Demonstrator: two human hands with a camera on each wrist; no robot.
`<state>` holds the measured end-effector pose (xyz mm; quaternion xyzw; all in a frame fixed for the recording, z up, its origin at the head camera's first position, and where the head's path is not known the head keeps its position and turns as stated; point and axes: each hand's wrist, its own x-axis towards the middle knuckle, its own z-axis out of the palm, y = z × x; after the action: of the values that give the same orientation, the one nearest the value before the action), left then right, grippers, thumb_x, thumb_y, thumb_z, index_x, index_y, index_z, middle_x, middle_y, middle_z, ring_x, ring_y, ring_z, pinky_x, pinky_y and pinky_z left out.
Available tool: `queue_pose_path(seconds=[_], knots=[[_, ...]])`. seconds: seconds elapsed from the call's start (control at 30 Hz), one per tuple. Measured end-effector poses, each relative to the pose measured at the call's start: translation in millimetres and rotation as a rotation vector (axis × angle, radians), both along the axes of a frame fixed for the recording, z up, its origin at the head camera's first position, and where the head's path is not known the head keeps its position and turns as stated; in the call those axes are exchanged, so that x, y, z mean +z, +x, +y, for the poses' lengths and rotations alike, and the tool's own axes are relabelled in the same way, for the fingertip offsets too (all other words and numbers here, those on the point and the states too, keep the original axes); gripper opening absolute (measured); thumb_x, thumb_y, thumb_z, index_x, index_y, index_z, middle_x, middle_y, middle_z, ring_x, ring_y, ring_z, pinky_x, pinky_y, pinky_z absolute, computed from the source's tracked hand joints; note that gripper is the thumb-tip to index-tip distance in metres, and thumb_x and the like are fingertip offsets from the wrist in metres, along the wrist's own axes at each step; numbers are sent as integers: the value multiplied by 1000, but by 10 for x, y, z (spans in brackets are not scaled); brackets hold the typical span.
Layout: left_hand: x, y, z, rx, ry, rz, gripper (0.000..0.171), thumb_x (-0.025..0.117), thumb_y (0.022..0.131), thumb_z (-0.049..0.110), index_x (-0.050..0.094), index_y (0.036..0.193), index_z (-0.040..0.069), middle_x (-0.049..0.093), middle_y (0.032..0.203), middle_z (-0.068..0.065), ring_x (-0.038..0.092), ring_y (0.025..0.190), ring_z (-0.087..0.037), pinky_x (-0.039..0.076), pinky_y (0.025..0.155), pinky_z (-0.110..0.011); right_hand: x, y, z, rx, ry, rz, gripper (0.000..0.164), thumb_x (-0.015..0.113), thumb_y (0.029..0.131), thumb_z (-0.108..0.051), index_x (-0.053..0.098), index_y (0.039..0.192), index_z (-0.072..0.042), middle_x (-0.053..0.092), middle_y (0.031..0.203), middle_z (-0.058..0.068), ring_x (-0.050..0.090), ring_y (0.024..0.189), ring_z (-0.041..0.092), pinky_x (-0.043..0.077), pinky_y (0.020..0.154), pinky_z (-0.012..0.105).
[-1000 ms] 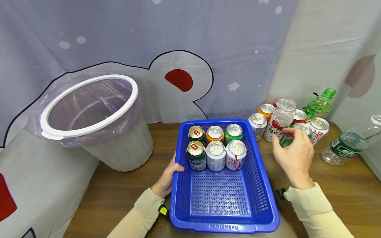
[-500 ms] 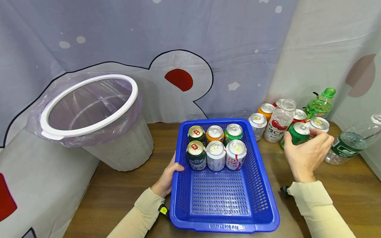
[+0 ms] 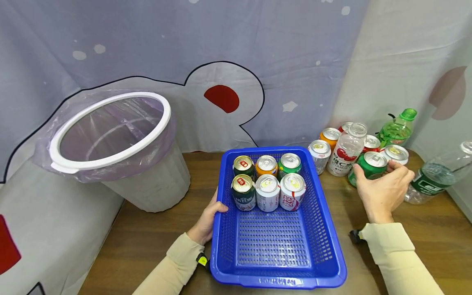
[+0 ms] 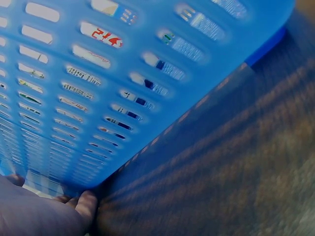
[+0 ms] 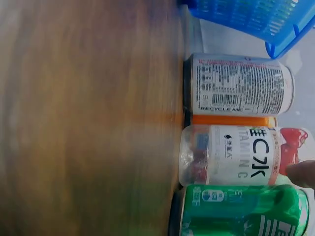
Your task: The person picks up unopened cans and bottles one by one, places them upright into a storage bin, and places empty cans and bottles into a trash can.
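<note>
A person's right hand (image 3: 385,190) pinches a green can (image 3: 369,167) between thumb and fingers, a clear bottle (image 3: 344,153) just beyond its thumb and a green-labelled bottle (image 3: 429,180) at its right; to its left, the left hand (image 3: 207,220) grips a blue basket (image 3: 280,281) holding six cans (image 3: 268,196).

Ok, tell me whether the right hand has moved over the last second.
Yes: in the head view, the right hand has shifted to the right, farther from the bin, which stays put.
</note>
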<state>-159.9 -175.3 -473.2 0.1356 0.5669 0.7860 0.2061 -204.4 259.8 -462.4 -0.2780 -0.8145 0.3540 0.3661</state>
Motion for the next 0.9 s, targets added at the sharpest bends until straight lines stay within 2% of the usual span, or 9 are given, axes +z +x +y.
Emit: queue_pose_path(seconds=[0.13, 0.27, 0.5, 0.67, 0.9], knots=[[2, 4, 1, -1, 1, 0, 101, 39, 79, 7, -5, 166, 36, 8, 173, -5, 24, 149, -31, 28, 118, -47, 1, 8, 48, 3, 6, -77, 82, 81, 78, -52, 49, 137, -5, 50, 130, 24, 53, 112, 47, 35, 83, 54], [9, 9, 1, -3, 0, 1, 102, 39, 79, 7, -6, 166, 36, 6, 173, -4, 22, 150, -31, 27, 119, -48, 7, 17, 93, 20, 15, -115, 80, 81, 79, -51, 52, 139, -7, 53, 129, 25, 51, 113, 50, 35, 88, 59], [10, 8, 3, -8, -2, 0, 102, 39, 79, 7, -7, 166, 35, 5, 173, -3, 19, 151, -32, 24, 120, -50, 16, 31, 131, 44, 50, -108, 78, 82, 77, -48, 55, 136, -5, 56, 127, 27, 50, 115, 53, 32, 96, 64], [12, 10, 7, -14, 3, 2, 102, 39, 80, 7, -8, 166, 35, 5, 173, -3, 19, 151, -32, 24, 120, -51, 42, 57, 140, 51, 39, -107, 78, 83, 76, -44, 54, 137, -6, 65, 127, 27, 57, 114, 53, 38, 95, 63], [13, 5, -3, -13, 6, -1, 101, 39, 80, 7, -7, 166, 36, 6, 173, -4, 21, 150, -32, 26, 119, -49, 144, 120, 152, 144, 50, -230, 85, 82, 75, -42, 50, 142, -1, 63, 130, 32, 57, 116, 54, 40, 96, 64]])
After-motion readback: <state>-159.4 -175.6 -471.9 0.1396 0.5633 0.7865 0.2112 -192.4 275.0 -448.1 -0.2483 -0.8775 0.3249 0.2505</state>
